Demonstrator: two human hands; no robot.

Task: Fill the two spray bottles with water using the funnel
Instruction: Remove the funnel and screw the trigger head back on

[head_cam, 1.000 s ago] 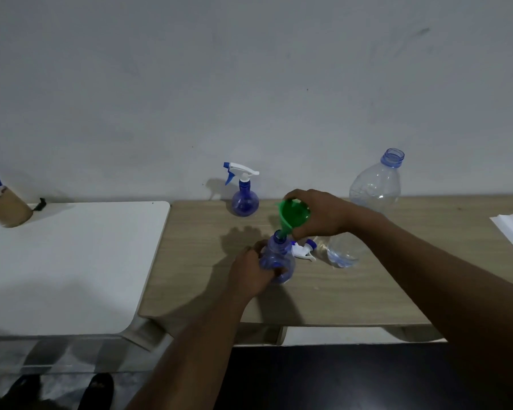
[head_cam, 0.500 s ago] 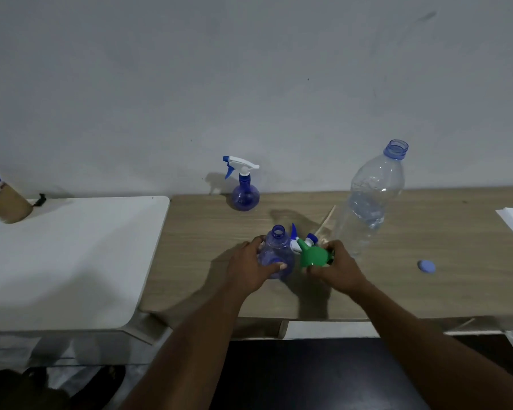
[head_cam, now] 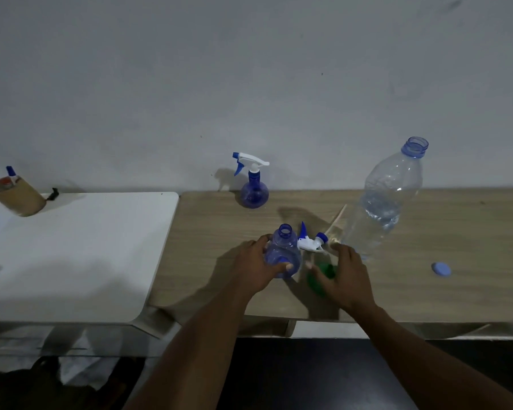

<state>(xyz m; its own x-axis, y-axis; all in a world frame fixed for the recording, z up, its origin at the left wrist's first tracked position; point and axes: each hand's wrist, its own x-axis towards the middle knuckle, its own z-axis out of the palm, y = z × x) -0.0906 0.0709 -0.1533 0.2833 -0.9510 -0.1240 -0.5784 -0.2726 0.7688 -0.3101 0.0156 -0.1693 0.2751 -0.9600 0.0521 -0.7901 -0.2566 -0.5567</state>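
Gripped by the left hand (head_cam: 256, 266), the open spray bottle (head_cam: 282, 253) stands upright near the desk (head_cam: 412, 291) front edge; right hand (head_cam: 345, 273) spreads loosely over the green funnel (head_cam: 316, 281), grasp uncertain; large water bottle (head_cam: 385, 199) behind.

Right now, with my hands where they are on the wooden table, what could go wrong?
1. The tall water bottle stands uncapped just behind your right hand; its cap lies apart. A bump could tip it and spill water.
2. The open spray bottle in your left hand has no top, so tilting it could slosh out any water.
3. The loose trigger head and green funnel crowd the hands and might get knocked.
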